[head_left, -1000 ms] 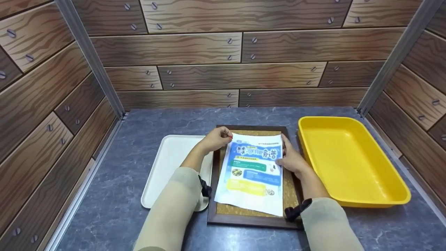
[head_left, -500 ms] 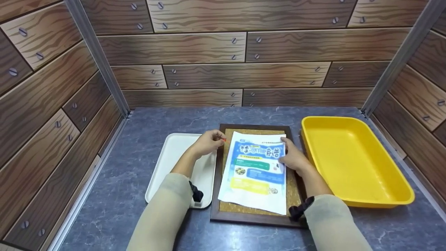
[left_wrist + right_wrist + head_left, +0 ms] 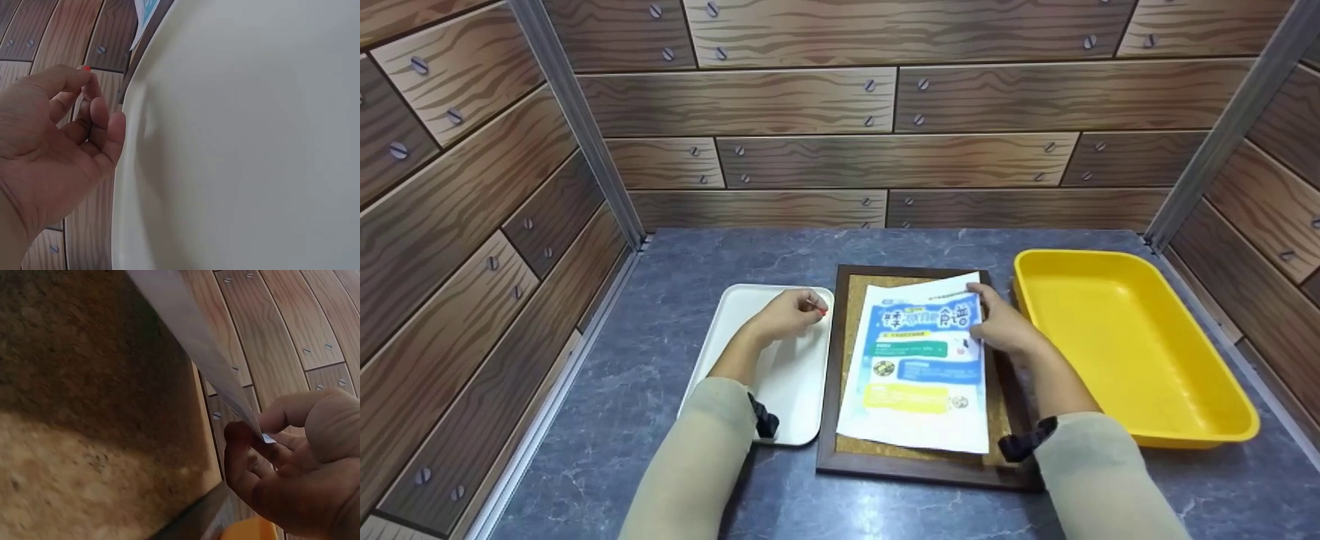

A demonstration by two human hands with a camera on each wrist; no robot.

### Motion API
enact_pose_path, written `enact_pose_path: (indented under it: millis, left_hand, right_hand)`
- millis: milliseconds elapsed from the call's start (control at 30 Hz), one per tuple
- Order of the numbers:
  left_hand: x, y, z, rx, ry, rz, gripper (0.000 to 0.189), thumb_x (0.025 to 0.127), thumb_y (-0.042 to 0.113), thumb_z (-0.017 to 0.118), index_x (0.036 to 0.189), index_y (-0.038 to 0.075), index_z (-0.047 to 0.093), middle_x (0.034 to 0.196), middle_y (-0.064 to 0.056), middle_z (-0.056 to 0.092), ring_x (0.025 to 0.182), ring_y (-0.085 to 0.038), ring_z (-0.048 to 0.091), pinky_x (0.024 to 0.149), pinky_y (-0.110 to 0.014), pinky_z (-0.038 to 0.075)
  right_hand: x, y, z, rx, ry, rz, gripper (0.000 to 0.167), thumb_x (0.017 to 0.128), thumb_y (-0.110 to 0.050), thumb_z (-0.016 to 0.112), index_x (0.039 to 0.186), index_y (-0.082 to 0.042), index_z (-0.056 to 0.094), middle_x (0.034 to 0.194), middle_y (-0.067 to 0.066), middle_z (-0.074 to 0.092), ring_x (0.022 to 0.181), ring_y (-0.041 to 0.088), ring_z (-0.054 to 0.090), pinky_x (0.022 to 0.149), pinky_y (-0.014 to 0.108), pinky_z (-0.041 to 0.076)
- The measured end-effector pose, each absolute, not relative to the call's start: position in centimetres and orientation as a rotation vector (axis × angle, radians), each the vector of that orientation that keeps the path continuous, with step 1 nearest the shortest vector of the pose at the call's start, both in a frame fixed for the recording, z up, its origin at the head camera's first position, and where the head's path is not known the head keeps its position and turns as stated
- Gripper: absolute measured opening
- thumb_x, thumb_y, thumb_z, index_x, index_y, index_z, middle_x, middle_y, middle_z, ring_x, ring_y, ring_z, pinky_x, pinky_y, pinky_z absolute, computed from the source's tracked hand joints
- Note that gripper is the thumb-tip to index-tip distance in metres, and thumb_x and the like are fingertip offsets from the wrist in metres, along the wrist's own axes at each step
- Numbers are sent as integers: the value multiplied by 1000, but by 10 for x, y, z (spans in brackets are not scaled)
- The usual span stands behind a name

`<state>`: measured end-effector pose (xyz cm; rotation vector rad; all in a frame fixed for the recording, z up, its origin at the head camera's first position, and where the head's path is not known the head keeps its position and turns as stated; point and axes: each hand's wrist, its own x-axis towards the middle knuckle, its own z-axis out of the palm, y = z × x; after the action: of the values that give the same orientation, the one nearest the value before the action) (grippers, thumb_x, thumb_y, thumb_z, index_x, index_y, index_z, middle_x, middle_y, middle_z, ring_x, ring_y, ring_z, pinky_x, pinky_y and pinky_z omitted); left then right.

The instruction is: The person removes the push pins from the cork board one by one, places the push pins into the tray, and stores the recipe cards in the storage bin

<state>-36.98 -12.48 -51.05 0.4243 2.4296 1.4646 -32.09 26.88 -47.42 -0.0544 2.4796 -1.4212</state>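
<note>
My left hand is over the white tray, its thumb and forefinger pinching a small red pushpin. In the left wrist view only a red tip of the pushpin peeks out above the fingers. A printed sheet of paper with blue, green and yellow blocks lies over a dark-framed cork board. My right hand pinches the sheet's right edge near the upper corner. Seen from the right wrist, the sheet is lifted off the cork along that side.
A deep yellow tub stands just right of the board, and the white tray sits directly left of it. All rest on a grey marbled table, enclosed by wood-patterned walls on the back and both sides.
My left hand has moved left with the pushpin, from the sheet's upper left corner to over the white tray. My right hand keeps hold of the sheet, whose upper right corner has risen.
</note>
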Motion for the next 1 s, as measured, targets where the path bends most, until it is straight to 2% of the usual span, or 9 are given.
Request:
enact_pose_path:
  millis: [200, 400, 633, 867, 1000]
  left_hand:
    - [-367, -140, -511, 452, 2435, 1416, 16, 104, 6, 63, 115, -3, 71, 98, 1, 66, 88, -8, 56, 76, -19, 47]
    - [-364, -154, -515, 448, 2425, 1319, 15, 104, 6, 62, 115, 1, 71, 101, -6, 70, 85, -11, 58, 74, -21, 47]
    - [-363, -168, -519, 442, 2473, 1179, 15, 105, 7, 64, 117, 4, 74, 100, -3, 70, 84, -10, 57, 73, -23, 44]
    - [-362, -174, -523, 474, 2552, 1100, 13, 104, 8, 69, 113, 5, 79, 106, -7, 78, 87, -9, 56, 80, -23, 45]
    - [-360, -176, -524, 498, 2571, 1083, 12, 103, 4, 70, 109, 3, 80, 106, -10, 80, 85, -8, 56, 79, -22, 45]
  right_hand:
    - [-321, 284, -463, -97, 2287, -1489, 103, 98, 10, 57, 176, -18, -4, 168, 35, 26, 108, 29, 70, 89, 39, 65]
    - [-320, 305, -447, -120, 2247, -1480, 104, 98, 10, 58, 176, -23, -1, 171, 33, 23, 112, 29, 69, 92, 39, 64]
    - [-320, 338, -435, -169, 2278, -1495, 97, 100, 7, 58, 176, -16, 2, 171, 36, 17, 101, 21, 67, 82, 30, 61]
    - [-320, 373, -432, -162, 2217, -1539, 104, 93, 14, 54, 176, -17, 0, 175, 31, 15, 115, 19, 65, 91, 31, 62]
    - [-320, 392, -430, -133, 2251, -1488, 106, 91, 14, 55, 176, -18, 0, 177, 30, 10, 115, 21, 65, 94, 32, 63]
